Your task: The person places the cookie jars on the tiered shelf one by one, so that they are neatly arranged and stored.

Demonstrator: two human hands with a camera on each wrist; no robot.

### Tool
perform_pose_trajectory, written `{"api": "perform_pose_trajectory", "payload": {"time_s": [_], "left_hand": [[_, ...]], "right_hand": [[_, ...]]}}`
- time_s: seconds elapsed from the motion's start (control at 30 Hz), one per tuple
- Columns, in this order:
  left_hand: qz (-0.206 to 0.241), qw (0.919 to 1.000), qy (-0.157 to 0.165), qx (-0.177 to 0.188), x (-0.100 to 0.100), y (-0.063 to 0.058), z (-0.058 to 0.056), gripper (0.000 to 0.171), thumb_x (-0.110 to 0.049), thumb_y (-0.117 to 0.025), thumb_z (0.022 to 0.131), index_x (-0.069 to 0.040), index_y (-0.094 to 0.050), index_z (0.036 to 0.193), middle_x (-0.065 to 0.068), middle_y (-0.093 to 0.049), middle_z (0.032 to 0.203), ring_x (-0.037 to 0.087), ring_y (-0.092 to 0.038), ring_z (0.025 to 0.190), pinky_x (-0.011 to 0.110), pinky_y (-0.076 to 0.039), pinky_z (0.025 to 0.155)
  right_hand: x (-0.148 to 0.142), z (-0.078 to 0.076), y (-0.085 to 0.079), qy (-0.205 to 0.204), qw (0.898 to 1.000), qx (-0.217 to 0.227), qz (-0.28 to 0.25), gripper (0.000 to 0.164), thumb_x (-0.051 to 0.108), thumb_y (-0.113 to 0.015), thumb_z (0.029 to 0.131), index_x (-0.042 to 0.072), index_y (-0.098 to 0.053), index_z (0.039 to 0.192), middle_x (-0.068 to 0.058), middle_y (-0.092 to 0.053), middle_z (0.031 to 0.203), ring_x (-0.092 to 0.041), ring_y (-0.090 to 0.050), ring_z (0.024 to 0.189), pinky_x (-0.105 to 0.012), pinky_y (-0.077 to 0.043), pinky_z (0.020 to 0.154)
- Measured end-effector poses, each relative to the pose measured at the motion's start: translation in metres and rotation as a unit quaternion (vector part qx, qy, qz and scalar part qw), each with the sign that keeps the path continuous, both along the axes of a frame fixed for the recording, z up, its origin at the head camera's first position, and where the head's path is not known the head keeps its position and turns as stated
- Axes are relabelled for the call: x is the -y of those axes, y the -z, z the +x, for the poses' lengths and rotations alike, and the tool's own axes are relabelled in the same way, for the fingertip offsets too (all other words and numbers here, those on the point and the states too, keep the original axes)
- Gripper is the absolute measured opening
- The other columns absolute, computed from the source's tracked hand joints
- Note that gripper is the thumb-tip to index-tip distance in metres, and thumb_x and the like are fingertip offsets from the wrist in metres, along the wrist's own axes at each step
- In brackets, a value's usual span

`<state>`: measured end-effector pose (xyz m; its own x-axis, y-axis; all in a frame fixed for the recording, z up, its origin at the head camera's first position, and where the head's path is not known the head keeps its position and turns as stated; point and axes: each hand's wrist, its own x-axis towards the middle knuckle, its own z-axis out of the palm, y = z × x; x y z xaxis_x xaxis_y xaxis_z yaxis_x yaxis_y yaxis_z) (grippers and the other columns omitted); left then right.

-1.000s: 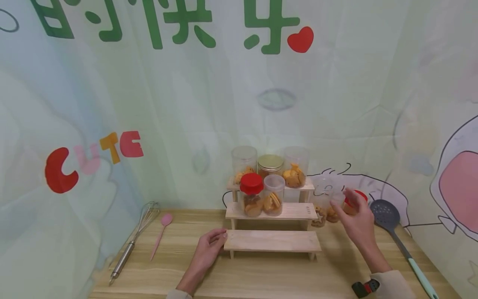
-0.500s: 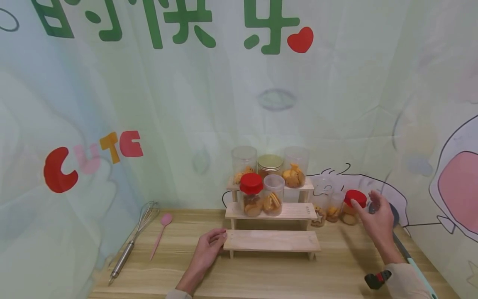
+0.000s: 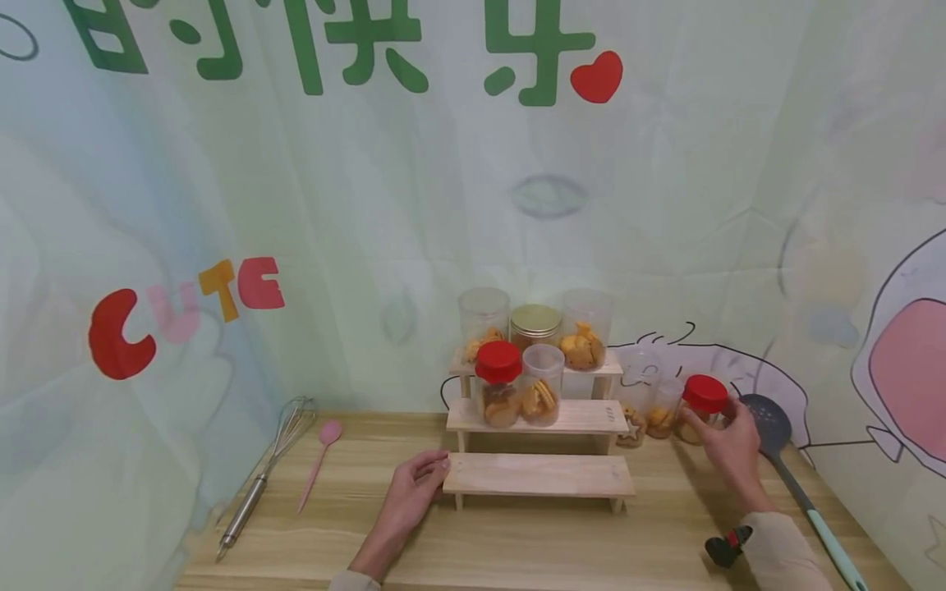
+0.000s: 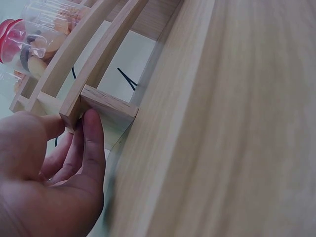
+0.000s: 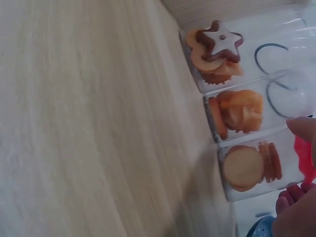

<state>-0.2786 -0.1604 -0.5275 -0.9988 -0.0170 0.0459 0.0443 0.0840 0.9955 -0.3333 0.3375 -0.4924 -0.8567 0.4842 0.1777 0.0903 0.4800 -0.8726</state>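
Note:
My left hand (image 3: 415, 490) pinches the left end of the lowest step of a tiered wooden shelf (image 3: 538, 476); in the left wrist view its thumb and fingers (image 4: 91, 143) are on either side of the board. To the right of the shelf, my right hand (image 3: 733, 447) holds a clear cookie jar with a red lid (image 3: 705, 394), thumb on one side and fingers on the other. That jar stands on the table, and round biscuits (image 5: 243, 168) show through its wall. Beside it are two clear jars of cookies, one with a star cookie (image 5: 222, 42).
A red-lidded jar (image 3: 498, 384) and an open-topped jar (image 3: 542, 386) stand on the middle step. Several jars, one gold-lidded (image 3: 535, 324), occupy the top step. A whisk (image 3: 260, 484) and pink spoon (image 3: 321, 464) lie left; a skimmer (image 3: 769, 423) lies right.
My right hand has moved right past the table jars, then back left and down onto the red-lidded jar, its fingers closing around it. The left hand keeps its hold on the shelf.

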Motion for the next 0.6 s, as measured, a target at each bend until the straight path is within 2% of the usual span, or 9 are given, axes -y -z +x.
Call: {"api": "perform_pose_trajectory", "payload": {"time_s": [0.3, 0.6], "left_hand": [[0.0, 1.0, 0.004, -0.001, 0.001, 0.0, 0.0, 0.04, -0.024, -0.065, 0.099, 0.0, -0.062, 0.131, 0.018, -0.067, 0.122, 0.02, -0.065, 0.106, 0.026, -0.059, 0.08], [-0.002, 1.0, 0.0, 0.001, 0.001, 0.0, 0.0, 0.04, -0.024, -0.065, 0.099, 0.0, -0.062, 0.131, 0.016, -0.067, 0.121, 0.019, -0.064, 0.106, 0.026, -0.058, 0.079]], "right_hand": [[-0.002, -0.008, 0.013, -0.005, 0.999, 0.042, -0.011, 0.096, 0.048, -0.07, 0.091, -0.003, -0.022, 0.156, -0.033, -0.036, 0.153, -0.048, -0.037, 0.138, -0.062, -0.035, 0.115], [-0.004, -0.012, 0.016, -0.002, 0.999, 0.041, -0.005, 0.093, 0.05, -0.071, 0.09, -0.006, -0.029, 0.151, -0.033, -0.042, 0.147, -0.047, -0.041, 0.132, -0.062, -0.037, 0.112]]}}
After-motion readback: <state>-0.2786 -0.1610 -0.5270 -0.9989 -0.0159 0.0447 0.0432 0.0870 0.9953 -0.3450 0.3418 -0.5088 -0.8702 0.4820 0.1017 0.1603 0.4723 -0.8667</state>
